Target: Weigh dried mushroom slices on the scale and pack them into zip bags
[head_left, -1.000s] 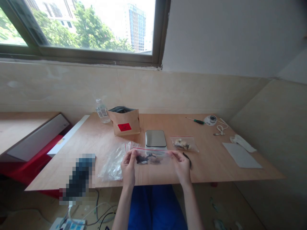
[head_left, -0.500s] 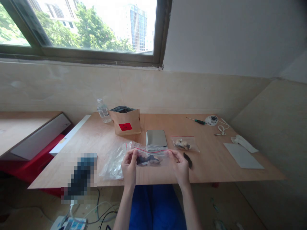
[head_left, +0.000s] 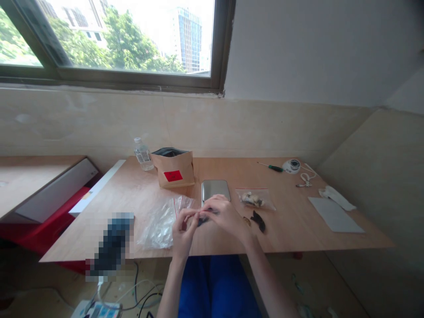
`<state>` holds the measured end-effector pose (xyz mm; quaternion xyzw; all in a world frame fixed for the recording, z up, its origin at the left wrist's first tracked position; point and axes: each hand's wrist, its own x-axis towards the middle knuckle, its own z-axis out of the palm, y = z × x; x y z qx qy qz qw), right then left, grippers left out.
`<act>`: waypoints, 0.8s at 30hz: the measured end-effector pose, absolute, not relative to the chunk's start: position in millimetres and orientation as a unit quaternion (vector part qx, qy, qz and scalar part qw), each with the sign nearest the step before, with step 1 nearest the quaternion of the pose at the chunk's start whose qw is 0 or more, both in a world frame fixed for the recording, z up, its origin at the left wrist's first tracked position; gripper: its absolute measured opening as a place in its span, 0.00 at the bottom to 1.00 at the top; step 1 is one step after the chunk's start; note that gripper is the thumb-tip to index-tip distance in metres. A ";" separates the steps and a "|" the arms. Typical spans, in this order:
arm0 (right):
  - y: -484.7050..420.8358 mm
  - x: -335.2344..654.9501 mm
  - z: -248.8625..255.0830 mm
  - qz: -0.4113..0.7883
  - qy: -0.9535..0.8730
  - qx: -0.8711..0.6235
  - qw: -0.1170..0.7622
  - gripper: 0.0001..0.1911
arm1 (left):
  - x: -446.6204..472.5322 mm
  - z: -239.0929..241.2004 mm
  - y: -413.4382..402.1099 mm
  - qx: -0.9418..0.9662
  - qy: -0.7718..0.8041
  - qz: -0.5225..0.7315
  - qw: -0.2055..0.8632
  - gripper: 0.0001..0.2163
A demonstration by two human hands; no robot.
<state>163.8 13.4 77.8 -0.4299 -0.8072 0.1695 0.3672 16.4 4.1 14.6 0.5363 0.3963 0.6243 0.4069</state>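
My left hand and my right hand are close together over the table's front edge. Both are closed on the red-lined top of a small clear zip bag, their fingertips almost meeting near its left end. Dark dried pieces in the zip bag show between the hands; my right hand covers most of the rest. Just behind lies a flat silver scale. Right of my right hand are a dark dried piece and a smaller brownish one. A second zip bag with pale and dark pieces lies behind them.
Empty clear bags are piled at left, near a pixelated phone-like object. A brown paper pouch stands open beside a plastic bottle. At right are a screwdriver, a white camera and a white sheet.
My right hand has moved left along the bag's top to meet my left hand. The small brownish piece on the table has come into view.
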 end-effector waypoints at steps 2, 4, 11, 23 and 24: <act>16.2 160.8 74.1 0.147 -0.818 -0.423 0.362 0.07 | 13.9 12.0 5.3 0.542 0.394 0.622 0.405 0.05; 16.0 156.7 67.1 0.102 -0.828 -0.419 0.359 0.09 | 12.7 9.7 5.8 0.541 0.395 0.628 0.397 0.05; 11.9 149.4 49.2 0.066 -0.821 -0.429 0.370 0.10 | 9.8 7.3 3.9 0.556 0.434 0.630 0.324 0.04; 22.5 160.7 25.8 0.027 -0.809 -0.467 0.355 0.10 | 11.1 8.7 7.0 0.547 0.451 0.598 0.375 0.08; 22.2 160.4 26.2 0.027 -0.811 -0.465 0.354 0.10 | 11.1 8.6 7.2 0.550 0.452 0.593 0.376 0.08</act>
